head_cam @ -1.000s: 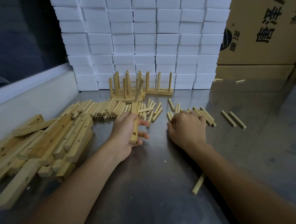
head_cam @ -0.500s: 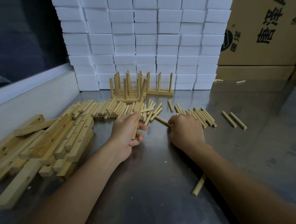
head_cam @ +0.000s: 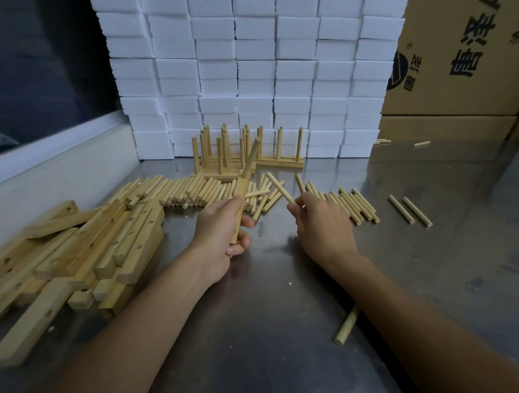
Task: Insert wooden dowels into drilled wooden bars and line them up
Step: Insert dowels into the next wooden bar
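Note:
My left hand (head_cam: 220, 224) grips a drilled wooden bar (head_cam: 240, 205) edge-on above the steel table, with one dowel (head_cam: 251, 158) standing up out of its far end. My right hand (head_cam: 323, 227) pinches a loose dowel (head_cam: 280, 188) lifted off the table, its free end pointing up-left toward the bar. Several loose dowels (head_cam: 179, 191) lie in a row behind my hands, more of these dowels (head_cam: 355, 206) lying to the right. A pile of drilled bars (head_cam: 76, 246) sits at the left. Finished bars with upright dowels (head_cam: 224, 154) stand at the back.
A wall of white foam blocks (head_cam: 245, 58) rises behind the finished pieces. Cardboard boxes (head_cam: 467, 57) stand at the back right. Two stray dowels (head_cam: 409, 210) lie at the right, and one dowel (head_cam: 347, 324) lies near my right forearm. A white ledge (head_cam: 41, 158) borders the table's left side.
My right hand has picked a dowel out of the row and raised it toward the bar. My left hand has turned the bar edge-on.

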Demonstrator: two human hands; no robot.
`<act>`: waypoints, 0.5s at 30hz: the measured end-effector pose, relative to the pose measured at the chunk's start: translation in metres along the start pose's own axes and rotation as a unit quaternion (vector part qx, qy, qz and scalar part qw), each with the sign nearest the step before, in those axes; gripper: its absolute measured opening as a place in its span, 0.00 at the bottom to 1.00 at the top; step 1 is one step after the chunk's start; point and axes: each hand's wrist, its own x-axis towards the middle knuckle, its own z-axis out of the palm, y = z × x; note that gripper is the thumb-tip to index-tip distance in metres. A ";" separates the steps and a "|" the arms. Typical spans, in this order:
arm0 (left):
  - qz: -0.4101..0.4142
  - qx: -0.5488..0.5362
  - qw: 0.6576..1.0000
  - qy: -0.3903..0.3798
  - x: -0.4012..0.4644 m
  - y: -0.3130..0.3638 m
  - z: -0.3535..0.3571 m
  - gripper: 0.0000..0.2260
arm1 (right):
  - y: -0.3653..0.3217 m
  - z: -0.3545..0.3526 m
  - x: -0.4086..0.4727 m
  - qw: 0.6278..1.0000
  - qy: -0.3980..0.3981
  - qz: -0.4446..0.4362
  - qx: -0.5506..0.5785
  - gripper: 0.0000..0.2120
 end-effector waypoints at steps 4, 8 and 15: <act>0.001 -0.001 1.000 0.003 0.001 -0.001 0.000 0.11 | -0.001 -0.001 -0.002 0.991 0.038 0.005 0.125 0.10; 0.002 -0.004 1.000 -0.002 0.002 -0.001 0.000 0.11 | 0.002 0.001 -0.002 0.982 0.047 0.020 0.184 0.10; -0.001 -0.002 1.000 0.002 0.004 -0.002 -0.001 0.10 | 0.002 -0.004 -0.002 0.943 0.087 0.080 0.311 0.05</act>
